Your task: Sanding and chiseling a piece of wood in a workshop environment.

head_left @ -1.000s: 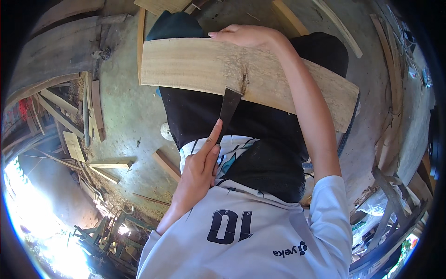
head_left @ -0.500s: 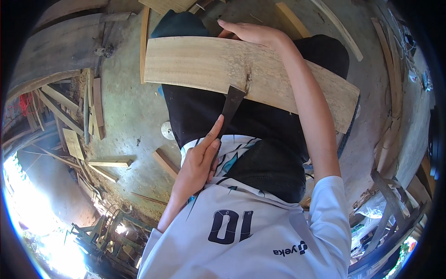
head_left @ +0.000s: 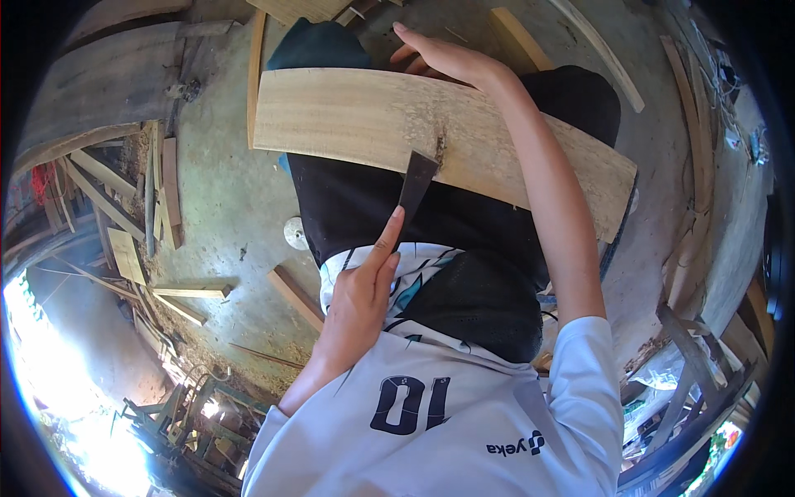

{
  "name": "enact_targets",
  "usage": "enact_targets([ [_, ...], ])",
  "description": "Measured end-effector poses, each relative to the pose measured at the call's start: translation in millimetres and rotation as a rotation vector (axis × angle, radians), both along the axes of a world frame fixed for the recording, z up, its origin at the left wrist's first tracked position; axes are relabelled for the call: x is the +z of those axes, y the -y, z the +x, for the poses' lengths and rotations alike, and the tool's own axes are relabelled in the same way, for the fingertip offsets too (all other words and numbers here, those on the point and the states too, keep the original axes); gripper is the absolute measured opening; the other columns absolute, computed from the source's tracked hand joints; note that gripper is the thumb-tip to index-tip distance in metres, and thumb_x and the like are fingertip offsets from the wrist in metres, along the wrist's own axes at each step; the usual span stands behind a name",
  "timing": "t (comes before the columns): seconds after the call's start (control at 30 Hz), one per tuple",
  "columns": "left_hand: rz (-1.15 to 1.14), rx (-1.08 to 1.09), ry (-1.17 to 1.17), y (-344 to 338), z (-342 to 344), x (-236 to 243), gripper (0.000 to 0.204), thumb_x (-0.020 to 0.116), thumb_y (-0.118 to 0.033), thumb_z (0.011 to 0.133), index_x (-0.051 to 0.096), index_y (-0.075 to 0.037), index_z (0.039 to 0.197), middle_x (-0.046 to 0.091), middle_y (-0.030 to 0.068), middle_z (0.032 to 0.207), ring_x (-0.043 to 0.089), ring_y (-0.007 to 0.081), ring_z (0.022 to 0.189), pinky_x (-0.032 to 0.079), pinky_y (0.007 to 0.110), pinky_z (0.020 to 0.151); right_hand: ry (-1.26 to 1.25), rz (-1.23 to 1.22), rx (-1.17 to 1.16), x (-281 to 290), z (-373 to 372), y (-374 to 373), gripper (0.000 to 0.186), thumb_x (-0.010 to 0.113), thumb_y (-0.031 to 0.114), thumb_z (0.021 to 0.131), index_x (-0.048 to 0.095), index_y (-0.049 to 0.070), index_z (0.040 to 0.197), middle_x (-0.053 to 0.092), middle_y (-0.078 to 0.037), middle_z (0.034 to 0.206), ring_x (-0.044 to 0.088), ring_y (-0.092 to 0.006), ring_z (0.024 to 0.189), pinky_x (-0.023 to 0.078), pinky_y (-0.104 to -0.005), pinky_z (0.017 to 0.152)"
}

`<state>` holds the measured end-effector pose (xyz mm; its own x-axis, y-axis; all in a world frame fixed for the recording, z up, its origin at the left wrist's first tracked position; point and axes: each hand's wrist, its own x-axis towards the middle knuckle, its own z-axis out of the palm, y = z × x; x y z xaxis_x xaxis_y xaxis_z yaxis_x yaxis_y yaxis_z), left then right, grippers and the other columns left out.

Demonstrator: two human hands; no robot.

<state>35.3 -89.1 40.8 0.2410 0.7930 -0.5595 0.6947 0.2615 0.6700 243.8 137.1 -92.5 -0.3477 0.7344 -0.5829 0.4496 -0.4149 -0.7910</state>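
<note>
A pale wooden board lies across my lap, its near edge toward me, with a dark crack and speckled patches near its middle. My left hand is closed around a putty knife with a dark, flat blade that widens at the tip. Its handle is hidden in the hand, and the index finger stretches along the blade. The blade's tip overlaps the board's near edge beside the crack. My right hand reaches past the board's far edge, fingers stretched and parted, the forearm crossing above the board.
Wood strips and offcuts lie on the concrete floor to the left, beside a stacked pile of scraps. Long planks stand along the right side. A narrow strip lies beyond the board. A metal frame stands at lower left.
My right hand has moved slightly farther out beyond the board's far edge. The board and the putty knife have barely shifted.
</note>
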Motion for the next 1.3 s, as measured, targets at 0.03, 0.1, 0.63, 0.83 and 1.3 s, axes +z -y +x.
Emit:
enact_targets([
  [0.03,-0.122,0.046,0.016,-2.9,-1.2,6.4,0.048,0.04,-0.02,0.109,0.035,-0.024,0.157,0.044,0.0013,0.057,0.04,0.0087,0.049,0.041,0.025,0.053,0.004,-0.002,0.0,-1.7,1.5,-0.6,0.091,0.028,0.084,0.09,0.059,0.012,0.137,0.065,-0.014,0.13,0.06,-0.024,0.119,0.039,-0.0431,0.106],
  [0.1,-0.243,0.089,0.029,-9.1,-1.8,14.5,0.048,0.04,-0.02,0.109,0.035,-0.024,0.157,0.045,0.0032,0.057,0.041,0.0105,0.048,0.042,0.026,0.054,0.081,0.051,0.039,-6.4,3.2,-4.3,0.093,0.026,0.084,0.09,0.059,0.01,0.136,0.064,-0.014,0.131,0.058,-0.0252,0.122,0.038,-0.0437,0.108],
  [0.63,-0.208,0.099,0.001,-4.0,-3.8,12.3,0.049,0.044,-0.016,0.107,0.037,-0.024,0.155,0.048,0.0178,0.056,0.047,0.0282,0.049,0.043,0.034,0.056,0.341,0.072,0.175,-31.3,-7.1,-5.2,0.089,0.025,0.077,0.095,0.066,0.006,0.129,0.064,-0.014,0.133,0.058,-0.0301,0.124,0.04,-0.0398,0.108],
  [0.83,-0.205,0.124,0.004,-1.1,1.6,13.5,0.05,0.045,-0.014,0.106,0.038,-0.024,0.154,0.048,0.0191,0.058,0.045,0.0332,0.05,0.043,0.034,0.056,0.265,0.057,0.215,-44.7,-3.0,-12.2,0.082,0.026,0.07,0.099,0.064,0.005,0.132,0.061,-0.014,0.137,0.057,-0.0305,0.125,0.04,-0.0405,0.109],
  [1.3,-0.282,0.137,0.021,-6.8,-15.2,8.9,0.049,0.044,-0.019,0.108,0.037,-0.027,0.156,0.045,0.003,0.056,0.044,0.01,0.051,0.045,0.029,0.054,0.393,0.099,0.257,-38.8,-12.1,-7.7,0.066,0.028,0.058,0.104,0.067,0.011,0.129,0.057,-0.014,0.142,0.051,-0.0326,0.132,0.039,-0.0399,0.11],
])
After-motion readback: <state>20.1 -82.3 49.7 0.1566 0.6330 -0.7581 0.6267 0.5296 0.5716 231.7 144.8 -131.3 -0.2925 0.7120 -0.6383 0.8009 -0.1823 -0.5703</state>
